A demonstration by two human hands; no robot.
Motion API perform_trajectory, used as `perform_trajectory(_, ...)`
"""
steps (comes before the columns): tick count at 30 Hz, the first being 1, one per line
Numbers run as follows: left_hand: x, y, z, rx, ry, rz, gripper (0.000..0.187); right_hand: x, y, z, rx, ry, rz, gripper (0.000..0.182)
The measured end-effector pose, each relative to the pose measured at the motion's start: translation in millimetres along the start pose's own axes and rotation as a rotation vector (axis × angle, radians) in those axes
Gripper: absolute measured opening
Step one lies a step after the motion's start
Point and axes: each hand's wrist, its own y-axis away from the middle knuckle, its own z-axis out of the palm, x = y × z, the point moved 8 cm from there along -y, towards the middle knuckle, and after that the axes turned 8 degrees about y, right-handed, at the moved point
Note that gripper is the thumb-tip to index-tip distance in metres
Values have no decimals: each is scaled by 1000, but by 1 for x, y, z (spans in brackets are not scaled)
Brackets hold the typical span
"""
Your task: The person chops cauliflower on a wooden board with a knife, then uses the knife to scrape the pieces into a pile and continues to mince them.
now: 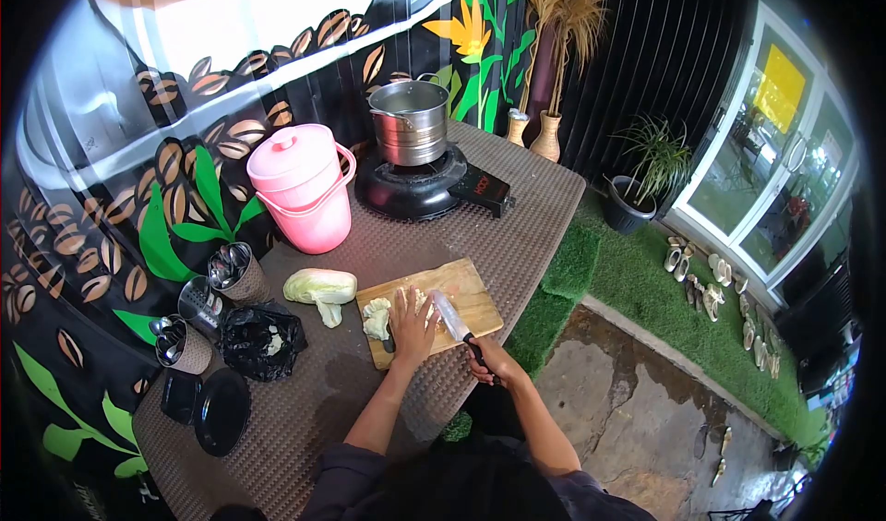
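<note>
A wooden cutting board (475, 290) lies near the table's front edge. My left hand (412, 330) rests over it, fingers stretched out and spread over pale chopped pieces, partly hiding them. Left of those fingers sits a cream-coloured floret, apparently cauliflower (376, 318). With my right hand (498, 362) I grip the black handle of a kitchen knife (450, 315). Its blade lies over the board, just right of my left fingertips. Beyond the board's left corner is a pale green Chinese cabbage (320, 286), with a loose piece beside it.
A pink lidded bucket (303, 189) stands behind the cabbage. A steel pot (409, 124) sits on a black portable stove (406, 187). To the left are a black plastic bag (261, 341), utensil cups (238, 276) and a dark oval plate (221, 412). The table's edge (544, 253) runs along the right.
</note>
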Motion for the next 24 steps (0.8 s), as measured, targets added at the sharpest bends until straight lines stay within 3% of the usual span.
perform_trajectory(3,3,3,-3,93,-108,67,33,3,2,-5,30,27,-6,36)
perform_trajectory(8,15,1,-23,207,137,-74,9,-2,-2,-10,152,202,-52,38)
perform_trajectory(10,13,-3,-27,256,152,-53,7,-4,-6,-14,182,238,-89,38)
perform_trajectory(12,15,-6,-32,307,167,-31,5,-16,-9,-24,328,645,-259,37)
perform_trajectory(13,8,-8,-31,291,265,-137,6,-14,-10,-24,326,649,-263,37)
perform_trajectory(15,-5,-9,-25,283,359,-245,7,-38,0,-21,561,998,-448,35)
perform_trajectory(17,0,-11,-26,375,387,-17,8,-46,2,-19,578,1041,-377,33)
perform_trajectory(21,25,0,-33,359,93,94,7,-60,6,-19,640,1132,-362,29)
perform_trajectory(24,12,7,-22,331,208,-32,8,-65,2,-19,624,1208,-378,27)
